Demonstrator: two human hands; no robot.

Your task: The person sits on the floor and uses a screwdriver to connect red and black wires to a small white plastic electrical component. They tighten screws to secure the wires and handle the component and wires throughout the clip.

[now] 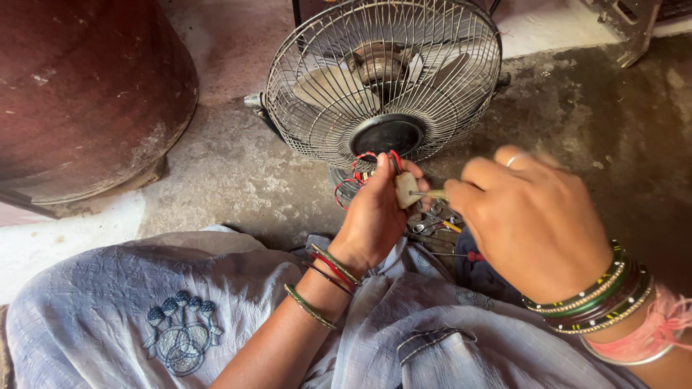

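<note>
Hands raised before fan [383,79]: L hand [375,212] curled round small wired part [405,189], R hand [530,216] fisted on tool [431,194] poking it

Rusty drum [86,94] left; tools [440,227] on floor [238,187].

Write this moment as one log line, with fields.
left hand: holds small part with red wires | right hand: holds tool against part | behind: fan

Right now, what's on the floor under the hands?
Under the right hand and left hand: small metal tools and a red-handled screwdriver on the floor. The hands hide the rest.
</note>
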